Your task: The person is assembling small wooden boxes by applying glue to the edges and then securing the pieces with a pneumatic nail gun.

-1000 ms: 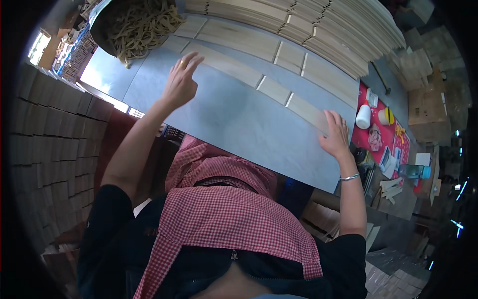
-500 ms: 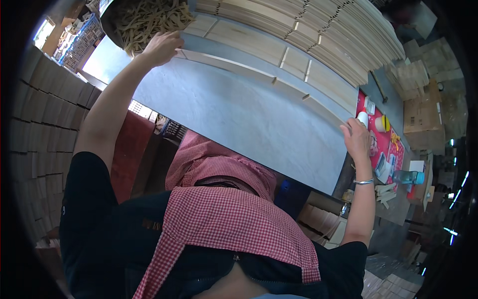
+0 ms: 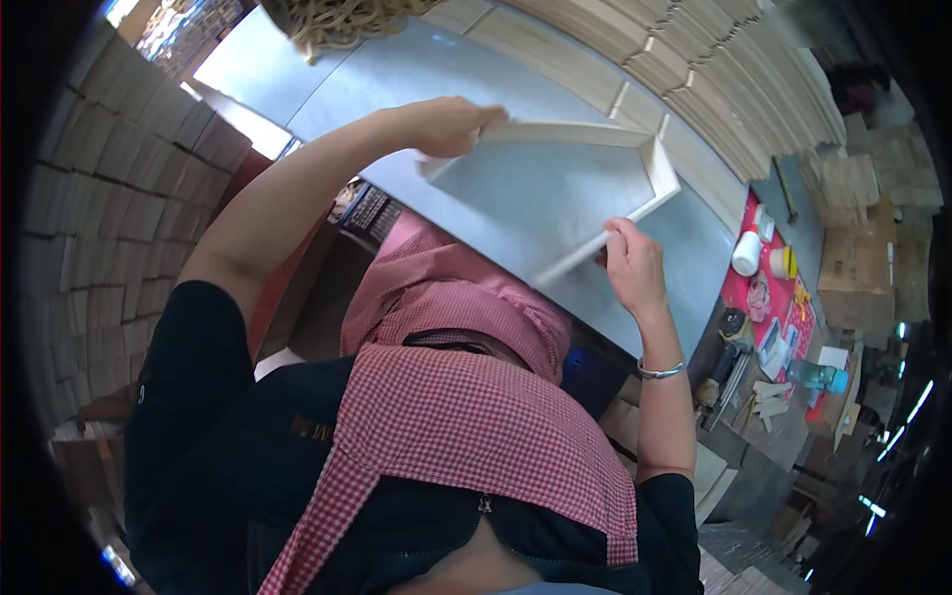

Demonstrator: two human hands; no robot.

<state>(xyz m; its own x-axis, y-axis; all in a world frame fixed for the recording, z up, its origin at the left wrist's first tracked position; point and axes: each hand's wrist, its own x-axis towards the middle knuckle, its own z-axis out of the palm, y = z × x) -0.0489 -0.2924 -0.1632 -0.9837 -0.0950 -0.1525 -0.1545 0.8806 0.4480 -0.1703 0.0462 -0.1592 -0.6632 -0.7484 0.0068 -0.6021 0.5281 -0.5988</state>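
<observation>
Workshop with stacks of wooden slats (image 3: 746,91)

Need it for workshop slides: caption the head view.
Left hand and right hand hold a folded wooden strip at a grey tabletop.

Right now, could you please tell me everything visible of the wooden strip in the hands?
The wooden strip is pale, looks like thin wood, and is bent at corners into an open, angular frame, on edge over the grey table. The left hand holds its left part, the right hand its near side. Both ends are blurred; whether it touches the table, I cannot tell.
</observation>
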